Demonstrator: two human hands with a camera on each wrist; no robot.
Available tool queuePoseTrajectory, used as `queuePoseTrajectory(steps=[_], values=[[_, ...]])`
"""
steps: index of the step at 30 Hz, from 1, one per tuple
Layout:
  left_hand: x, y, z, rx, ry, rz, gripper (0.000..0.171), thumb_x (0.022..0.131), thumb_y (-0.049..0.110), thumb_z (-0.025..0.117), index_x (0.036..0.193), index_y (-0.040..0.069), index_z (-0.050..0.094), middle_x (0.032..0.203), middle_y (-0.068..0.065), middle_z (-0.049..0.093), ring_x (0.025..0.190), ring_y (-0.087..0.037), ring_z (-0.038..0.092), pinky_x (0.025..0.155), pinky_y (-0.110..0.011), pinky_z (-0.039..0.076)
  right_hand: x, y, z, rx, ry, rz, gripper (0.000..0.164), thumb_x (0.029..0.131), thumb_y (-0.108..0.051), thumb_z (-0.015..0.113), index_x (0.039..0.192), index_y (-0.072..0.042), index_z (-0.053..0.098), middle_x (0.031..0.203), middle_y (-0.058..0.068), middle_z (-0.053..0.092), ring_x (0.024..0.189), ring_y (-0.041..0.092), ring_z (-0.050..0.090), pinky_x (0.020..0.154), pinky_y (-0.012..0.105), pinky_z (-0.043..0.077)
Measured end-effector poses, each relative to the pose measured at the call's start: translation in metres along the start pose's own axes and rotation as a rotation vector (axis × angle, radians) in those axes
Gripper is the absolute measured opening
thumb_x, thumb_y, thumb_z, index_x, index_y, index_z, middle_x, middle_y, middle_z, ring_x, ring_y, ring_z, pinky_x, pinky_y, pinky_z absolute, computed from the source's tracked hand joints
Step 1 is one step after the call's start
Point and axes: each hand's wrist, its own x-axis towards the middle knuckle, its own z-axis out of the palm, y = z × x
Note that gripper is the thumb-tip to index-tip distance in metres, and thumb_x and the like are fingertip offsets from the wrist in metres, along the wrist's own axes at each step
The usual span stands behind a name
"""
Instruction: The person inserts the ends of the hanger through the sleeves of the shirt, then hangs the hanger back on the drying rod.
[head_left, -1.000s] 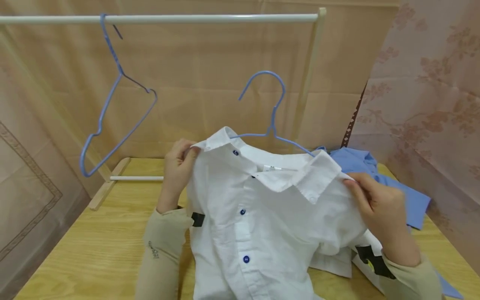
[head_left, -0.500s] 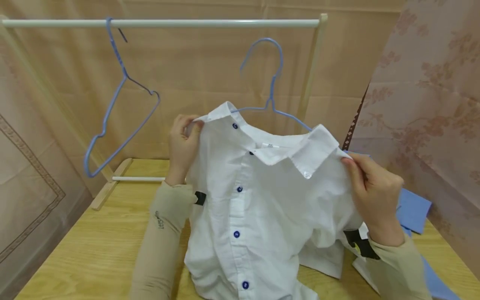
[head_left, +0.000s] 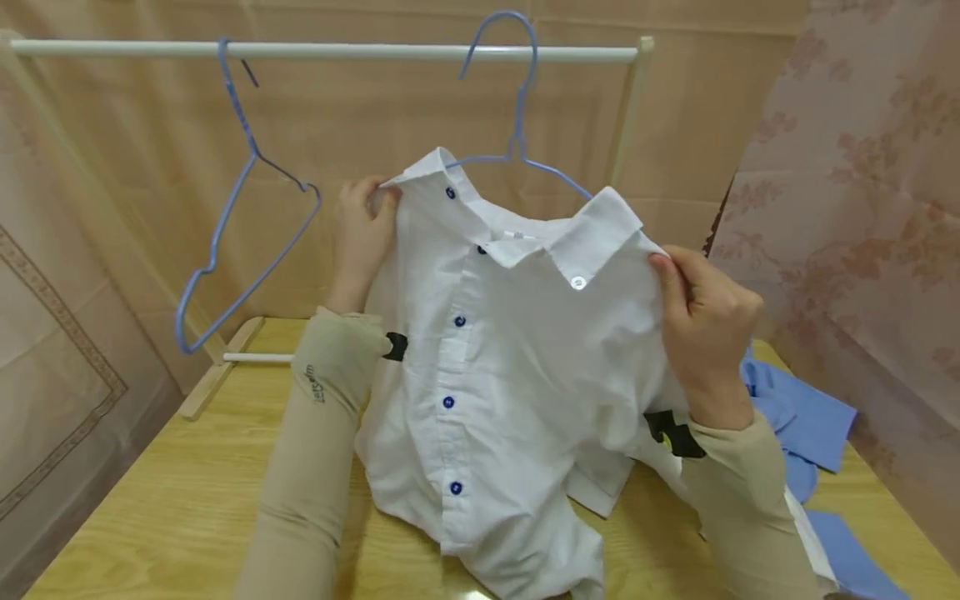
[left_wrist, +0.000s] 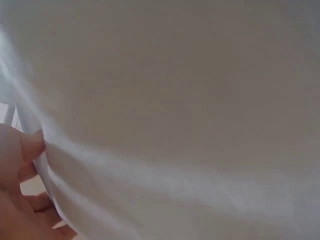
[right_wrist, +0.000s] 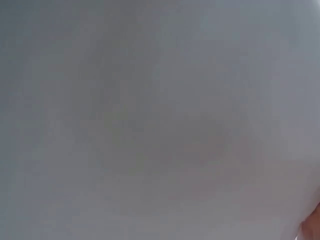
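A white shirt [head_left: 517, 333] with dark blue buttons hangs between both hands in the head view, with a blue hanger [head_left: 519, 125] inside it. The hanger's hook overlaps the rack's white rail [head_left: 360, 51] in this view; its arms go down behind the collar. My left hand [head_left: 363, 237] pinches the shirt's shoulder on the left. On the other side, my right hand [head_left: 708, 325] grips the opposite shoulder between thumb and fingers. Shirt cloth [left_wrist: 175, 120] fills most of the left wrist view, and white cloth [right_wrist: 160, 110] nearly covers the right wrist view.
A second blue hanger [head_left: 217, 242] hangs bare on the rail's left part. Blue clothing [head_left: 813, 412] lies at the right of the wooden table [head_left: 150, 508]. The rack's wooden foot [head_left: 221, 371] stands at the table's back left, before a beige curtain [head_left: 360, 125].
Both hands have raised the white shirt with its hanger and shifted slightly left. The hook has risen from below the rail to its height. The blue clothing shows more fully now.
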Motion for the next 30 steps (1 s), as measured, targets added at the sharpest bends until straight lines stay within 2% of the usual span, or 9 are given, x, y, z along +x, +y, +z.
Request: queuePoseTrajectory(steps=[4,9,15,21,26,30], values=[[0.009,0.002,-0.003,0.031,0.011,-0.046,0.032,0.088,0.026,0.056,0.112,0.005,0.063,0.116,-0.017,0.055,0.11,-0.03,0.05,0.094,-0.04,0.037,0.006,-0.005,0.011,0.017,0.003,0.006,0.021,0.083,-0.019,0.065,0.08,0.001,0.069,0.07,0.014,0.067,0.049,0.026,0.054,0.05,0.025,0.032],[0.018,0.0,-0.009,0.052,0.027,-0.063,0.033,0.088,0.025,0.056,0.115,0.007,0.062,0.117,-0.018,0.051,0.11,-0.03,0.047,0.094,-0.038,0.036,0.015,-0.008,0.024,0.013,0.003,0.02,0.022,0.085,-0.021,0.064,0.081,0.0,0.068,0.071,0.013,0.067,0.052,0.027,0.056,0.051,0.034,0.035],[0.028,-0.002,-0.015,0.073,0.044,-0.091,0.034,0.087,0.023,0.055,0.117,0.006,0.059,0.117,-0.017,0.045,0.109,-0.029,0.045,0.094,-0.036,0.034,0.024,-0.01,0.039,0.013,-0.038,0.043,0.029,0.088,-0.028,0.059,0.082,-0.001,0.068,0.071,0.013,0.067,0.055,0.028,0.056,0.052,0.037,0.036],[0.036,-0.002,-0.019,0.093,-0.012,-0.131,0.037,0.089,0.022,0.05,0.122,0.006,0.054,0.124,-0.019,0.046,0.117,-0.032,0.043,0.1,-0.038,0.031,0.032,-0.015,0.051,-0.002,-0.066,0.028,0.031,0.089,-0.031,0.056,0.085,-0.003,0.069,0.077,0.011,0.068,0.063,0.028,0.062,0.056,0.04,0.041],[0.042,-0.007,-0.019,0.109,-0.05,-0.142,0.041,0.091,0.021,0.048,0.131,0.012,0.047,0.131,-0.018,0.042,0.123,-0.03,0.038,0.104,-0.037,0.027,0.042,-0.022,0.062,-0.038,-0.115,-0.009,0.035,0.092,-0.036,0.05,0.089,-0.006,0.069,0.083,0.009,0.069,0.071,0.029,0.065,0.061,0.042,0.045],[0.044,-0.013,-0.017,0.089,-0.074,-0.141,0.044,0.092,0.021,0.048,0.135,0.015,0.042,0.133,-0.017,0.038,0.124,-0.028,0.036,0.105,-0.036,0.028,0.045,-0.028,0.073,-0.041,-0.13,-0.038,0.034,0.093,-0.035,0.049,0.09,-0.007,0.069,0.082,0.008,0.069,0.07,0.027,0.065,0.06,0.042,0.044]])
